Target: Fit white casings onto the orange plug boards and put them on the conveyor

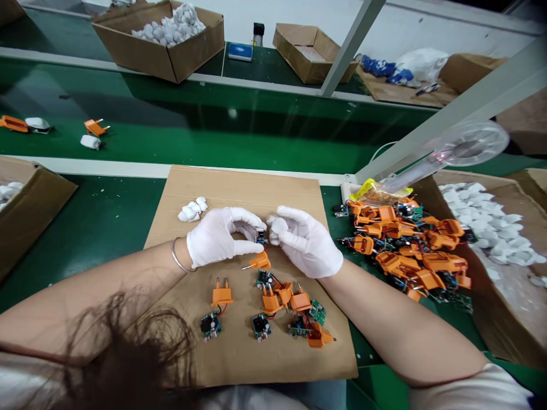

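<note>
My left hand [224,234], in a white glove, pinches a small circuit board [261,236] between thumb and fingers. An orange plug piece [260,261] with metal pins hangs just below that board. Close by on the right, my gloved right hand [308,242] is closed on a white plastic casing piece [278,226], its far side hidden by the fingers. Several orange plug pieces [221,294] wired to circuit boards [211,326] lie nearer me on the cardboard sheet [179,359]. A few white pieces [191,210] rest beyond my left hand.
To the right, orange plugs with boards [419,245] form a heap beside a carton [491,319] of white pieces. A clear fan [470,145] juts out above a yellow-edged bag [378,192]. Another carton [43,210] stands left. Boxes [192,54] line the back shelf.
</note>
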The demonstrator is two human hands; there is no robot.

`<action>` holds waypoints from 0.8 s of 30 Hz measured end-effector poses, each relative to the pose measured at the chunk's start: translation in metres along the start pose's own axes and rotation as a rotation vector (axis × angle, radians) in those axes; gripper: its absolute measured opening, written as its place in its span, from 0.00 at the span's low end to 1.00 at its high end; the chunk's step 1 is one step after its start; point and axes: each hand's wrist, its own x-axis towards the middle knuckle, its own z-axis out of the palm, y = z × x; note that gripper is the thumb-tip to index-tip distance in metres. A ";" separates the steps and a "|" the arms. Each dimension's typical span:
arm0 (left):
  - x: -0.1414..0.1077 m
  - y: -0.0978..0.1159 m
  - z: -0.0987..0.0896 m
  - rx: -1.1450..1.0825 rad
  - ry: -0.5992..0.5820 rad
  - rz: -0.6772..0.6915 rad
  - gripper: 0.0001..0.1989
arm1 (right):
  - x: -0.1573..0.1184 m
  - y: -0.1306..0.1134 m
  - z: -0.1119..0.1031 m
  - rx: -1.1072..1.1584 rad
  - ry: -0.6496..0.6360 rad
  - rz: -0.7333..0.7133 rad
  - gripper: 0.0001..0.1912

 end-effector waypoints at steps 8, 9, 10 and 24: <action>-0.001 -0.003 0.000 0.012 -0.001 0.021 0.20 | -0.003 0.001 -0.001 -0.132 -0.027 -0.014 0.24; -0.001 -0.002 0.000 0.002 -0.003 0.018 0.20 | -0.003 0.002 -0.002 -0.153 -0.034 -0.032 0.24; -0.001 -0.002 0.000 -0.011 -0.010 0.009 0.20 | -0.003 0.003 -0.003 -0.174 -0.030 -0.042 0.23; -0.004 -0.004 0.001 -0.102 -0.029 -0.022 0.19 | -0.006 -0.004 0.001 -0.118 -0.012 0.039 0.22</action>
